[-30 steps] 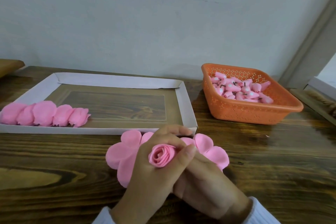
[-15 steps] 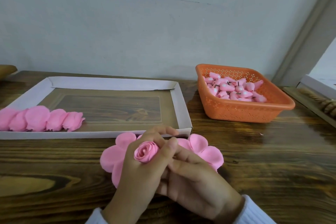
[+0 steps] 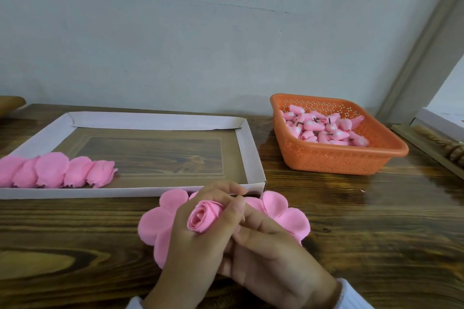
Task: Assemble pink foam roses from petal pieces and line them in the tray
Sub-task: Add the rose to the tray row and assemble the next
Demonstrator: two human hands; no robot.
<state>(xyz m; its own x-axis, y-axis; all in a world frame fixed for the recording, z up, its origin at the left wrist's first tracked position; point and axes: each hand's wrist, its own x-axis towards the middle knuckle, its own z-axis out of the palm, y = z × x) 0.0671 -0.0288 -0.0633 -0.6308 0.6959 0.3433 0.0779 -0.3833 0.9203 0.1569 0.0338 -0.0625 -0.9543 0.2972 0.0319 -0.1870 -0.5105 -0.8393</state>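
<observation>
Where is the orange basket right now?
In the head view, the orange basket sits on the table at upper right, just right of the white tray.

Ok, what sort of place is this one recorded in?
Most likely a small handcraft workstation, home or workshop, I cannot tell which. A wooden table against a plain wall holds a cardboard tray with finished pink roses lined up, and an orange basket of pink bud cores.
</observation>
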